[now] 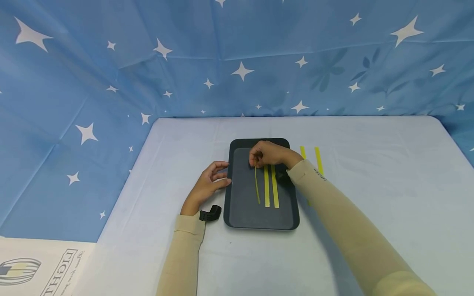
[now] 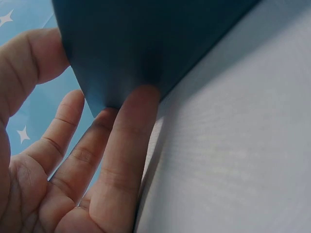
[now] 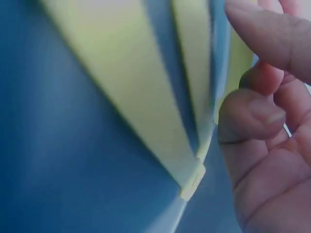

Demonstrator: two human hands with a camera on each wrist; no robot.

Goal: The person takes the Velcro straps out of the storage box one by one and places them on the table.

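A dark grey rectangular tray (image 1: 244,220) lies on the white table. My left hand (image 1: 207,185) is at its left side, fingertips and thumb touching the outer wall; the left wrist view shows the fingers (image 2: 129,131) against the tray wall (image 2: 146,43). Over the tray, my right hand (image 1: 268,153) pinches the upper end of a thin yellow strip (image 1: 257,189), seen nearly edge-on. To its right, two flat yellow strips (image 1: 267,189) lie side by side in the tray, their upper ends hidden by the hand. The right wrist view shows the right hand (image 3: 272,121) beside yellow strips (image 3: 126,77).
Two more yellow strips (image 1: 319,160) lie on the table right of the tray, partly covered by the right sleeve (image 1: 344,218). A black wrist device (image 1: 211,213) sits at the left wrist. Starred blue cloth (image 1: 192,53) hangs behind; a printed cream item (image 1: 40,263) lies lower left.
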